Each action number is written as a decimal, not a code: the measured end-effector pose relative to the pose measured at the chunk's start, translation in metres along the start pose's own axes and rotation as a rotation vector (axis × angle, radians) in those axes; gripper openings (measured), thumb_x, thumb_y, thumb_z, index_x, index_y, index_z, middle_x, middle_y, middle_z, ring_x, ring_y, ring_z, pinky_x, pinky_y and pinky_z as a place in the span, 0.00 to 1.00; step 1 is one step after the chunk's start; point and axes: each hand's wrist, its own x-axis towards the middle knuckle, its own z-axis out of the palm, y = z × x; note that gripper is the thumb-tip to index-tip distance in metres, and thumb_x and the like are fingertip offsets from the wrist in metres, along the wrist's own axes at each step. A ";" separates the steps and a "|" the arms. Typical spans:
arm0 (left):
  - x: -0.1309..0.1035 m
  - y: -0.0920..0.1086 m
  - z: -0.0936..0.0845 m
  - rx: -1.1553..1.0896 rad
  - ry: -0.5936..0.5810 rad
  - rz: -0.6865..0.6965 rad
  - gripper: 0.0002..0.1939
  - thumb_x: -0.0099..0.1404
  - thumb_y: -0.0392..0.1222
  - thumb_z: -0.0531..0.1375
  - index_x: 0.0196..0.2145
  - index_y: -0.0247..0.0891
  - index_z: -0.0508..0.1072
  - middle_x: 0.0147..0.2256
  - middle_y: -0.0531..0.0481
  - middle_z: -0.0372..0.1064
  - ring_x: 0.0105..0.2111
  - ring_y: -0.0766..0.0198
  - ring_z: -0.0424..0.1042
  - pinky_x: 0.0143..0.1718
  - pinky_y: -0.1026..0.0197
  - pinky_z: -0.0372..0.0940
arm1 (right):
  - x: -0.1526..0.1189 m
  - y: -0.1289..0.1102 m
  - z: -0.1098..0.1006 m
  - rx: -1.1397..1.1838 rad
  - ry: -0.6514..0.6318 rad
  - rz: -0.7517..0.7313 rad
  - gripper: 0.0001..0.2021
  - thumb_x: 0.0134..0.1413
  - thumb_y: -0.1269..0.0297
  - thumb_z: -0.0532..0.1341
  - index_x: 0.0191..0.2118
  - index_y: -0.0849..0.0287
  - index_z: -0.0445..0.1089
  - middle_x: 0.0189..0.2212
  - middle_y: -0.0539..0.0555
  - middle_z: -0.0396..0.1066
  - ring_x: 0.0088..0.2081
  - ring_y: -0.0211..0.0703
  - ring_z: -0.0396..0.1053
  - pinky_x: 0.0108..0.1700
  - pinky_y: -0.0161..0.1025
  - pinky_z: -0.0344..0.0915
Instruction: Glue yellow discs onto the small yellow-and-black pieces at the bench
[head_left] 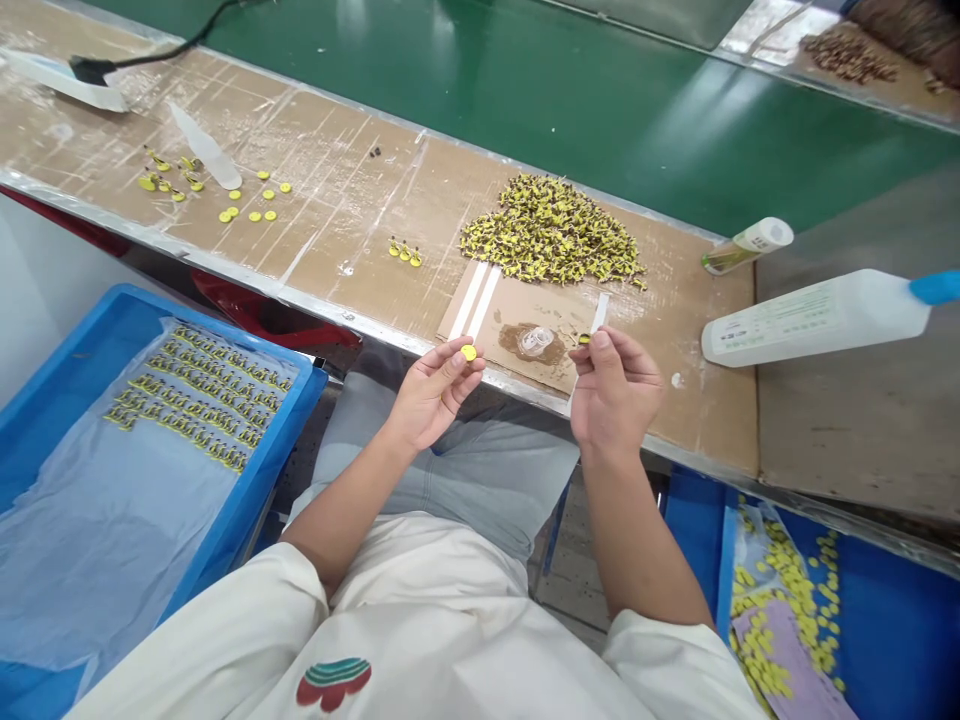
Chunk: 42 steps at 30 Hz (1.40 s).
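- Above the near edge of the bench [345, 190], the left hand [429, 398] is pinching a yellow disc [469, 353] between thumb and forefinger, tips meeting on it, the other fingers curling loosely.
- By the right edge of the cardboard [517, 300], the right hand [616, 392] is pinching a tiny yellow-and-dark piece [584, 339]; the thumb is covering part of it, so I'm not managing to tell its whole shape.
- Both grips are looking slight to me: either part could be slipping loose and, so near the edge, ending up in the lap [480, 480] or on the floor [571, 560].
- Between the hands, a clear blob [535, 342] is sitting in a brown stain [559, 352] toward the cardboard's near edge. Supposing it's sticky, a sagging finger could be smearing it onto the disc.
- At the cardboard's far edge, a heap of small pieces [551, 235] is spreading over the bench; a careless sleeve could be scattering it.
- As for looks, the disc is showing a round, flat, bright yellow face; the piece is appearing narrow, its finer detail being too small to make out.
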 end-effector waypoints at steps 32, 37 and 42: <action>-0.014 -0.008 0.006 0.060 -0.056 -0.042 0.13 0.54 0.38 0.69 0.39 0.35 0.79 0.39 0.48 0.79 0.40 0.64 0.78 0.46 0.66 0.69 | -0.059 -0.027 0.038 -0.200 -0.204 -0.244 0.09 0.47 0.70 0.69 0.37 0.56 0.77 0.34 0.52 0.77 0.34 0.41 0.75 0.39 0.41 0.76; -0.014 -0.009 0.005 0.068 -0.080 -0.019 0.12 0.55 0.38 0.68 0.39 0.36 0.79 0.38 0.49 0.79 0.38 0.67 0.78 0.45 0.68 0.70 | -0.058 -0.026 0.036 -0.221 -0.236 -0.289 0.10 0.47 0.71 0.69 0.38 0.55 0.77 0.34 0.52 0.77 0.34 0.42 0.75 0.39 0.42 0.75; -0.012 -0.010 0.003 0.068 -0.067 -0.010 0.12 0.53 0.38 0.69 0.38 0.36 0.80 0.38 0.50 0.79 0.38 0.68 0.77 0.45 0.68 0.70 | -0.058 -0.025 0.033 -0.287 -0.286 -0.291 0.09 0.49 0.68 0.68 0.39 0.54 0.77 0.35 0.53 0.78 0.37 0.43 0.76 0.43 0.44 0.74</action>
